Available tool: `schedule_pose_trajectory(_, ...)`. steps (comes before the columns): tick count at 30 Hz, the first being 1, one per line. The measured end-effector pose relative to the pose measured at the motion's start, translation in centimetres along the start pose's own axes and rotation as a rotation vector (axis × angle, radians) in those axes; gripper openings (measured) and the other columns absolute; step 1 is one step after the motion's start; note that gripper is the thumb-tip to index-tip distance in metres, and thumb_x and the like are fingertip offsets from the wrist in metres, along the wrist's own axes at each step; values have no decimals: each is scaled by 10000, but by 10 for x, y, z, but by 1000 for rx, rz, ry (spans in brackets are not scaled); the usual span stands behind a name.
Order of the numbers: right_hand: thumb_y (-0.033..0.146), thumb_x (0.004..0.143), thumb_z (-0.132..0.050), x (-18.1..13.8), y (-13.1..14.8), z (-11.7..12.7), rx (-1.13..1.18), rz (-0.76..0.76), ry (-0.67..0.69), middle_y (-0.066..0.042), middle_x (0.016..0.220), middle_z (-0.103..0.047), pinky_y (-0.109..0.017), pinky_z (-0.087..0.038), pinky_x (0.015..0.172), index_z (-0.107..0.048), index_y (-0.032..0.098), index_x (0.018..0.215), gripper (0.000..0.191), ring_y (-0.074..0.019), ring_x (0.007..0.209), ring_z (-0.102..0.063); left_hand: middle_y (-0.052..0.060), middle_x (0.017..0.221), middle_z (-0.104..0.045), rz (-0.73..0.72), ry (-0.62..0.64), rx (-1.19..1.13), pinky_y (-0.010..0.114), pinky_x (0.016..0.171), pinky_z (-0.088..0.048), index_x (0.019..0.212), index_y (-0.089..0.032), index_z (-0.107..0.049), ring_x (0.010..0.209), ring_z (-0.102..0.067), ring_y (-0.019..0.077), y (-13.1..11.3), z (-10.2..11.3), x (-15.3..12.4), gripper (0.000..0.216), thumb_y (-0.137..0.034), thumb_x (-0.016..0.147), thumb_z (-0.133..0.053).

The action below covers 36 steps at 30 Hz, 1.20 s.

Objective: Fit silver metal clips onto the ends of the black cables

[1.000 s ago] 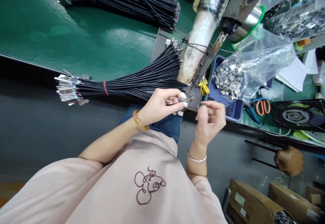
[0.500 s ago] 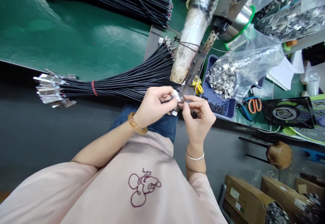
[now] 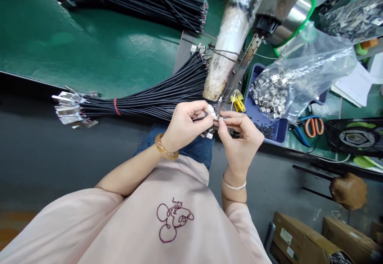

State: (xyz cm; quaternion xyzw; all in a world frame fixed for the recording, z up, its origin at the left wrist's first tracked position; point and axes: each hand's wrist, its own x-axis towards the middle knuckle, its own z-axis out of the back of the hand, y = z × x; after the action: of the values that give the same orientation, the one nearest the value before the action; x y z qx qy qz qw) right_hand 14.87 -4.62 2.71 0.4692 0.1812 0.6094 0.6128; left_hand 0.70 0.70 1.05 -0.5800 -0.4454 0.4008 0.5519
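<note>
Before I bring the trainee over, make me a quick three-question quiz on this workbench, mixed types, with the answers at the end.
1. Multiple choice. The fingertips of the bare left hand and the bare right hand are:
A) close together
B) at opposite ends of the bench
C) resting on the cardboard boxes

2. True or false. A thin red band goes around the bundle of long black cables nearer the person.

3. Fill in the missing word. The round amber-coloured bangle is on the person's ____ wrist.

Key: 1. A; 2. True; 3. left.
</note>
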Motion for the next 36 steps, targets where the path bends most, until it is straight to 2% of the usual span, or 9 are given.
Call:
schedule_pose_trajectory(9, 169, 892, -639, -9, -1, 6, 10, -16, 53, -12, 1008, -768, -273, -648, 707, -598, 227, 812, 107, -132, 810, -757, -37, 522, -482, 48, 60, 67, 212, 477, -255, 666, -144, -601, 486, -345, 58, -1, 0, -2, 114, -175, 774, -621)
schedule_pose_trajectory(15, 161, 894, -652, -11, -2, 9, 3, 5, 59, 8, 981, -762, -254, -649, 723, -635, 230, 848, 84, -119, 832, -749, -69, 514, -336, -13, 79, 149, 221, 490, -214, 666, -139, -613, 510, -265, 58, 0, 0, -6, 124, -165, 787, -612)
schedule_pose_trajectory(28, 178, 867, -672, 9, -2, 2, 0, -25, 69, 3, 904, -735, -262, -638, 693, -654, 218, 784, 94, -123, 779, -713, -51, 532, -424, -46, -23, 131, 221, 500, -288, 692, -160, -575, 501, -331, 65, 1, -2, -6, 111, -177, 799, -601)
schedule_pose_trajectory(36, 159, 869, -652, 4, 2, 9, 59, -66, 117, -1, 969, -736, -260, -649, 714, -623, 215, 784, 105, -121, 791, -738, -64, 517, -366, -38, 17, 122, 222, 488, -255, 680, -166, -552, 496, -299, 66, 1, -1, -4, 119, -168, 794, -586)
